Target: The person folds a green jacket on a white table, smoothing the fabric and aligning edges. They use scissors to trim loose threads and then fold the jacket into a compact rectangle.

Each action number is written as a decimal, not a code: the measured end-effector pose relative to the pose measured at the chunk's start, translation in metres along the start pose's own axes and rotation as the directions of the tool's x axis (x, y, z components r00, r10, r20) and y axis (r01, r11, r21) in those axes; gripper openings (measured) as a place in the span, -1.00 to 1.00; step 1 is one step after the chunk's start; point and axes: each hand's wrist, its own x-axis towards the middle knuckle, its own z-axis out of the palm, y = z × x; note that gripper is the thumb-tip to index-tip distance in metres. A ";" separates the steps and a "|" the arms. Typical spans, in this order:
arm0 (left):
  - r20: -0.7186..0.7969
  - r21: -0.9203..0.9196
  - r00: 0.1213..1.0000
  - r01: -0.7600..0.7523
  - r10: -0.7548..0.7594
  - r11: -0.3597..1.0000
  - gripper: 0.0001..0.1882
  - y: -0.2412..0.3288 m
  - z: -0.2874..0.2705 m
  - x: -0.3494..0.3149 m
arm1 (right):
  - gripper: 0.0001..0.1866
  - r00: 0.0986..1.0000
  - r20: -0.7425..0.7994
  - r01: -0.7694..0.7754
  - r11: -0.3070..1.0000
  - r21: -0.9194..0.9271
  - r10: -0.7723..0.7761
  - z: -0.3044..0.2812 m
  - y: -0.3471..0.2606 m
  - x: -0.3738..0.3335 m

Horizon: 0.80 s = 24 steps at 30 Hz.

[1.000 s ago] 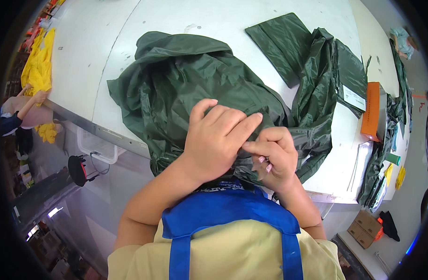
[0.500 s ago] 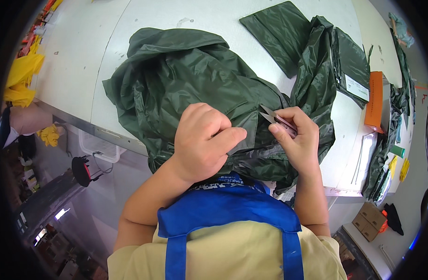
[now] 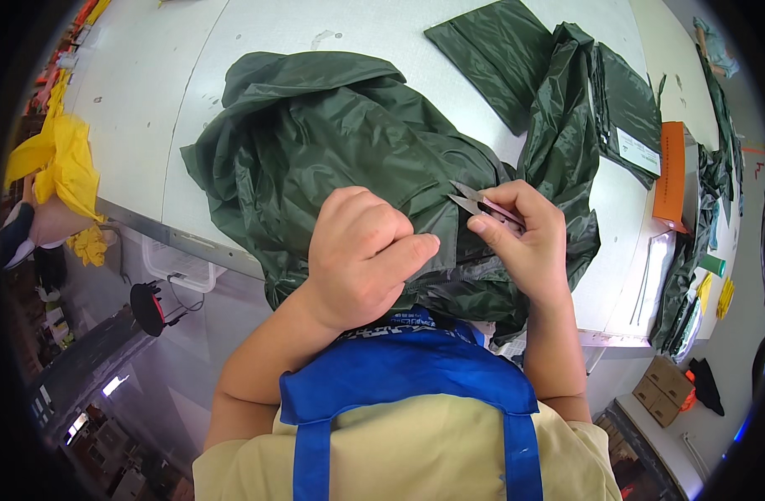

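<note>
A dark green, shiny garment lies bunched on the white table in front of me and hangs over the near edge. My left hand is closed above its lower part, thumb pressed to the index finger; whatever lies in the pinch is hidden. To its right, my right hand grips a pair of thread snips. Their two blades point left, slightly parted, just over a seam of the garment. I cannot tell whether the tips touch the cloth.
Folded green pieces and a bagged green package lie at the far right, near an orange box. At the left edge, another person's arm is beside yellow fabric. A white basket sits below the table edge.
My right hand has shifted slightly left with the snips, bringing the blades further over the seam. My left hand has barely moved. At the left, the yellow fabric and the other person's arm have shifted.
</note>
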 end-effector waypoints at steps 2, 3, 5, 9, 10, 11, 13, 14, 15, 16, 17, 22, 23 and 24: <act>0.007 -0.006 1.000 0.003 -0.003 1.000 -0.78 0.000 -0.001 0.000 | -0.70 1.000 0.013 -0.016 1.000 0.027 0.016 0.000 0.000 0.000; 0.010 -0.009 1.000 0.005 -0.005 1.000 -0.78 0.001 -0.001 0.000 | -0.71 1.000 0.017 -0.018 0.999 0.036 0.018 -0.001 0.000 0.001; 0.006 -0.009 1.000 0.002 -0.002 1.000 -0.78 0.002 -0.001 0.000 | -0.71 0.999 0.022 -0.025 0.999 0.048 0.024 -0.001 0.000 0.001; 0.007 -0.007 1.000 -0.002 0.003 1.000 -0.77 0.002 -0.001 -0.001 | -0.74 0.999 0.031 -0.028 0.999 0.034 0.027 -0.001 0.004 0.001; 0.005 -0.007 1.000 -0.003 0.003 1.000 -0.77 0.002 -0.001 -0.001 | -0.75 0.999 0.036 -0.025 0.999 0.023 0.024 -0.002 0.006 0.001; 0.002 -0.007 1.000 -0.003 0.003 1.000 -0.77 0.002 -0.001 -0.001 | -0.75 0.997 0.030 -0.069 0.988 0.136 0.066 0.000 0.010 -0.001; -0.001 -0.007 1.000 -0.007 0.007 1.000 -0.77 0.002 -0.001 0.000 | -0.76 0.988 0.032 -0.151 0.922 0.356 0.149 0.003 0.017 -0.004; -0.002 -0.008 1.000 -0.011 0.011 1.000 -0.77 0.002 -0.002 -0.001 | -0.75 0.988 0.042 -0.154 0.912 0.380 0.150 0.002 0.018 -0.005; -0.002 -0.007 1.000 -0.013 0.013 1.000 -0.77 0.002 -0.002 -0.001 | -0.75 0.987 0.054 -0.159 0.901 0.404 0.150 0.002 0.018 -0.006; -0.002 -0.004 1.000 -0.013 0.013 1.000 -0.77 0.002 -0.002 -0.001 | -0.74 0.986 0.066 -0.164 0.889 0.427 0.150 0.001 0.019 -0.006; -0.001 -0.001 1.000 -0.013 0.013 1.000 -0.77 0.002 -0.002 -0.001 | -0.73 0.987 0.082 -0.157 0.908 0.388 0.136 -0.001 0.020 -0.005; -0.004 0.000 1.000 -0.009 0.009 1.000 -0.78 0.003 -0.002 -0.002 | -0.70 0.992 0.100 -0.106 0.963 0.249 0.083 -0.009 0.016 -0.004; -0.006 -0.001 1.000 -0.009 0.009 1.000 -0.78 0.003 -0.002 -0.002 | -0.70 0.993 0.096 -0.093 0.967 0.236 0.072 -0.009 0.015 -0.003; -0.007 -0.004 1.000 -0.010 0.010 1.000 -0.78 0.003 -0.001 -0.002 | -0.71 0.994 0.091 -0.082 0.971 0.223 0.063 -0.008 0.013 -0.003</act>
